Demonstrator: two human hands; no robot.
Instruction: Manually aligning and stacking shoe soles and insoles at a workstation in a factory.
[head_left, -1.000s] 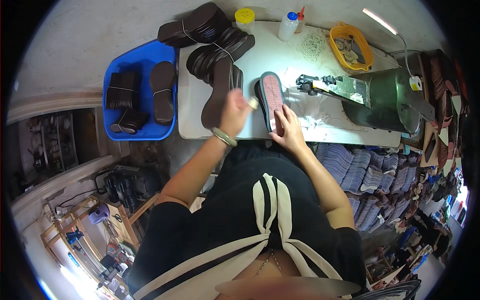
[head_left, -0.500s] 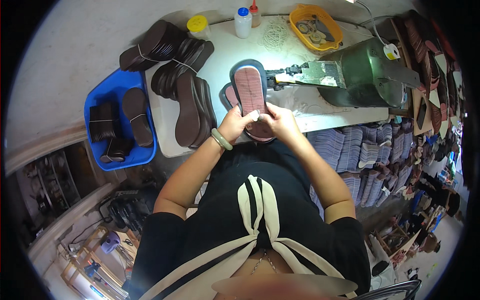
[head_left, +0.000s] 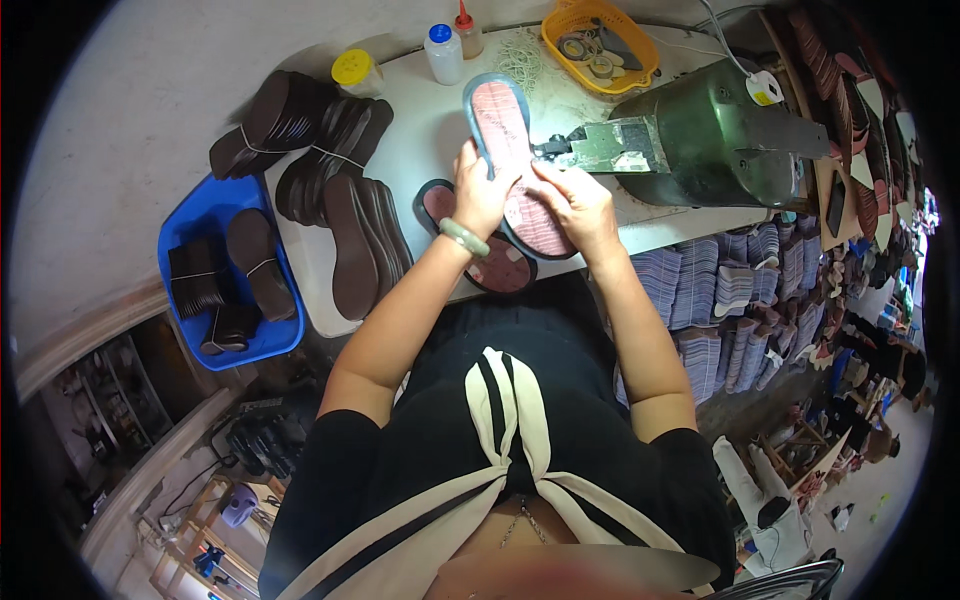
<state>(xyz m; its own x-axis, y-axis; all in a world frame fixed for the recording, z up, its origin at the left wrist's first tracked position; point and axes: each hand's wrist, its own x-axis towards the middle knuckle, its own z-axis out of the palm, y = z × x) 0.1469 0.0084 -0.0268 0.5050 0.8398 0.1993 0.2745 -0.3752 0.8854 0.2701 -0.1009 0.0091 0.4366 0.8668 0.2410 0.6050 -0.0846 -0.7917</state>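
Both grips, left hand (head_left: 481,193) and right hand (head_left: 573,199), close on the pink insole's (head_left: 503,128) middle.

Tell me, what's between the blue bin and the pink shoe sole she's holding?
In the head view, stacks of dark brown soles lie on the white table, between the blue bin and the pink sole.

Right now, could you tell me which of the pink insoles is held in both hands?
The long pink insole with the blue-grey rim, lifted toward the green machine; the left hand and right hand grip it. The other insole lies flat beneath.
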